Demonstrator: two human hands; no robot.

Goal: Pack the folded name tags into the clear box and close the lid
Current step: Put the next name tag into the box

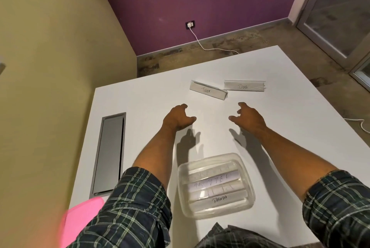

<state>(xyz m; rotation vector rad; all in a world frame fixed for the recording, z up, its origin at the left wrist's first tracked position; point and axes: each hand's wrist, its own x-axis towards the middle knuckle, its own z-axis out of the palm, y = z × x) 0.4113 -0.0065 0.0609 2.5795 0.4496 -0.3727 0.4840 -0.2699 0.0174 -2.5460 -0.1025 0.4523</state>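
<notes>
Head view: several folded white paper name tags (217,197) fill the lidless clear plastic box (250,183), two tent-folded tags, TIGER (208,90) and DOG (244,86), lie beyond it, both hands, left (178,117) and right (249,116), empty with loosely curled fingers

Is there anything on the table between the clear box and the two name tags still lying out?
Only the hands, left and right, above bare table between box, Tiger tag and Dog tag, in the head view.

I see both hands over the white table (140,95), holding nothing: left hand (178,116) and right hand (248,116), fingers loosely curled. Beyond them, TIGER tag (208,90) and DOG tag (244,86), corners near each other. Nearer me, clear box (216,184), lid off, tags inside, PANDA legible. Pink lid (82,221) at the lower left.
</notes>
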